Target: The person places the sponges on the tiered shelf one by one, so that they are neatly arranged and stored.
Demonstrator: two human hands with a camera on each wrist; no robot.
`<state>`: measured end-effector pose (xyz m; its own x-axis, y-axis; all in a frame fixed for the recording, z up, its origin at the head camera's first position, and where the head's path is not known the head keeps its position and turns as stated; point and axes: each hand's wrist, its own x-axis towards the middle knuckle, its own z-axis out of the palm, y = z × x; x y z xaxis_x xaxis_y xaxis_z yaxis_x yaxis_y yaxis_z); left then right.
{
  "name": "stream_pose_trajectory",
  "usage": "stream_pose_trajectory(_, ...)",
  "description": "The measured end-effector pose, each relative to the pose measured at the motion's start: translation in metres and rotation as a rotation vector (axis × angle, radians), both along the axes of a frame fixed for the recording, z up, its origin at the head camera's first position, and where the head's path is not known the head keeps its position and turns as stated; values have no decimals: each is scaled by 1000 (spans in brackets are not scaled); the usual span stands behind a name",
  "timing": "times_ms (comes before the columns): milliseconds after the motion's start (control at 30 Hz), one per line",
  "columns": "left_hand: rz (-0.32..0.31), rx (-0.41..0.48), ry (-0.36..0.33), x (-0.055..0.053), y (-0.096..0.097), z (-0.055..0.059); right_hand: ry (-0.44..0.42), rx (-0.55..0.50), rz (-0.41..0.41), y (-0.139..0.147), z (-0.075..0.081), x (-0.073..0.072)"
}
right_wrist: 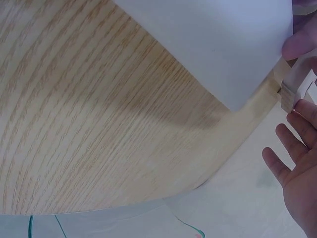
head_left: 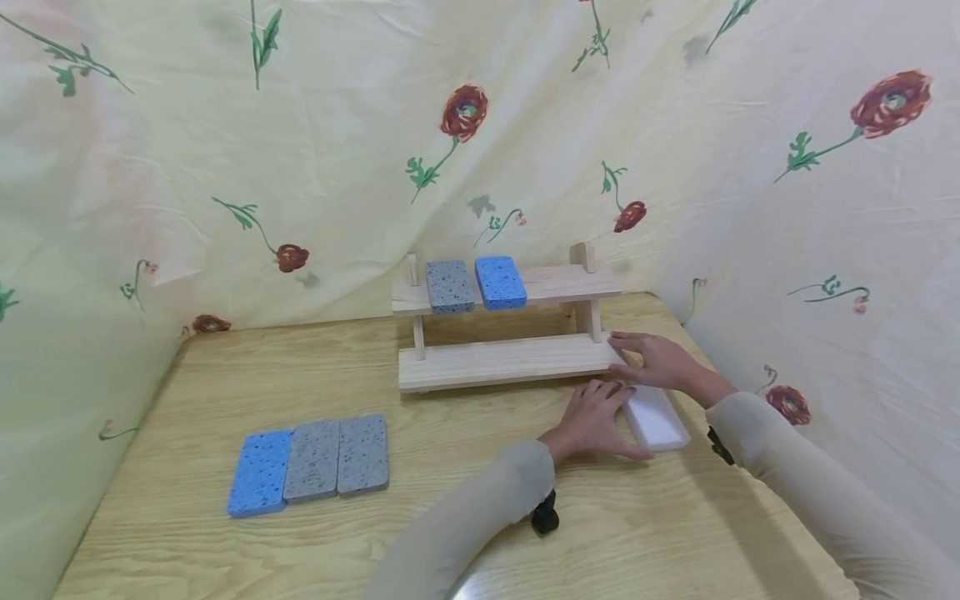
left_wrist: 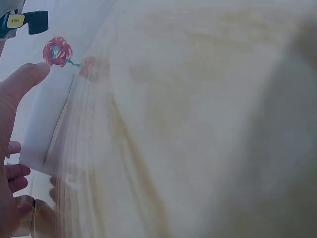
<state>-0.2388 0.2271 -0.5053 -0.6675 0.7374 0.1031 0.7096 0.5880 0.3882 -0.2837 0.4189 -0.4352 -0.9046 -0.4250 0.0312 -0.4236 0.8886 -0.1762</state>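
The white slab [head_left: 658,422] has a uniform surface colour. Two blue slabs [head_left: 260,472] and three grey slabs [head_left: 363,454] carry dark speckles. The wooden shelf [head_left: 510,358] is pale cream; the table [head_left: 465,442] is yellowish tan with darker grain lines. The backing cloth [head_left: 337,167] is pale cream, patterned with red flowers [head_left: 463,112] and green leaves [head_left: 267,40]. The sleeves [head_left: 480,508] are beige; the wrist fittings [head_left: 546,516] are black.
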Motion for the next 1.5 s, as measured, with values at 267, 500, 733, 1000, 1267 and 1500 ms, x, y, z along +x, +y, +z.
stream_pose_trajectory(267, 14, 13, 10, 3, 2, 2, 0, -10, 4, 3, -1, 0)
stream_pose_trajectory(500, 22, 31, -18, 3, 4, 3, -12, 7, -17, 1, 0, 0)
stream_pose_trajectory(733, 53, 18, 18, 3, 9, 1, -7, 9, -21, 0, 0, 0)
stream_pose_trajectory(1000, 91, 19, 45, 3, 16, 0, -6, 10, -19, 0, -1, -1)
stream_pose_trajectory(1267, 96, 28, 52, 4, 16, 0, 7, 11, -23, 1, -4, -2)
stream_pose_trajectory(1500, 62, 31, 61, 3, 9, 3, -14, 1, -36, -1, -2, -1)
